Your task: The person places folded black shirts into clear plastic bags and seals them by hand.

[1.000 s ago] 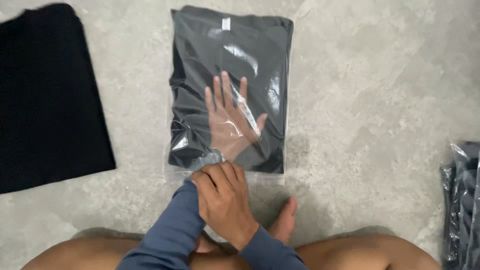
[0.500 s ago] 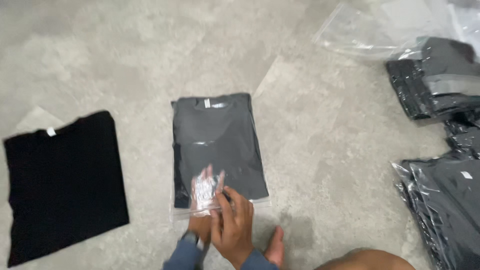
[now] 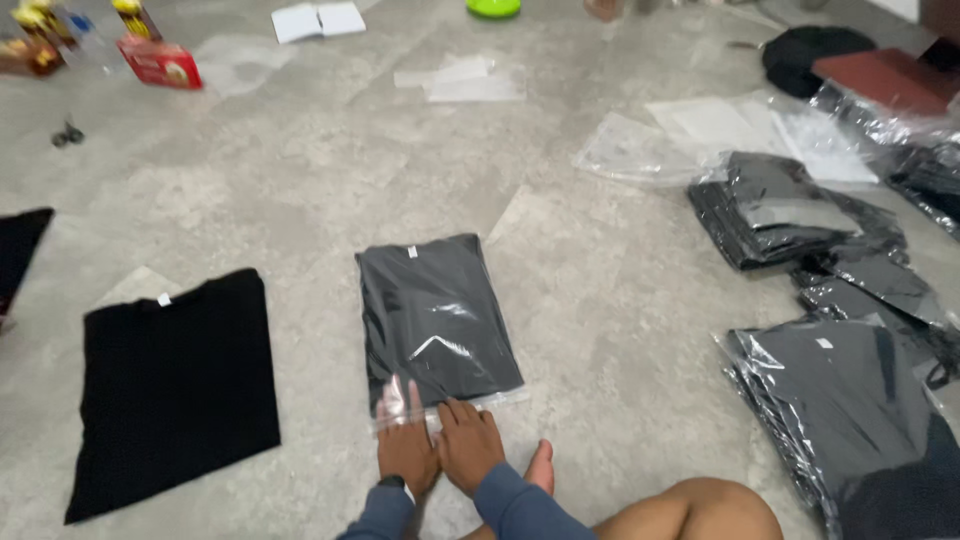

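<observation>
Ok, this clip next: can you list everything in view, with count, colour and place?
bagged shirt: one, dark grey in a clear bag, centre floor
folded shirt: one, black, unbagged, left
bagged stacks: several, dark, right side
empty bags: a few, clear, upper right
notebook: one, white, top
carton: one, red, top left
round object: one, green, top edge
left hand: on the bag's near edge
right hand: beside it, same edge

The left hand [image 3: 405, 440] covers the bag's [image 3: 437, 325] near corner. Frame edges crop the bagged stack [image 3: 850, 420] at right and a dark cloth [image 3: 20, 245] at left. Far items [image 3: 160, 62], perhaps boxes, are blurred.
</observation>
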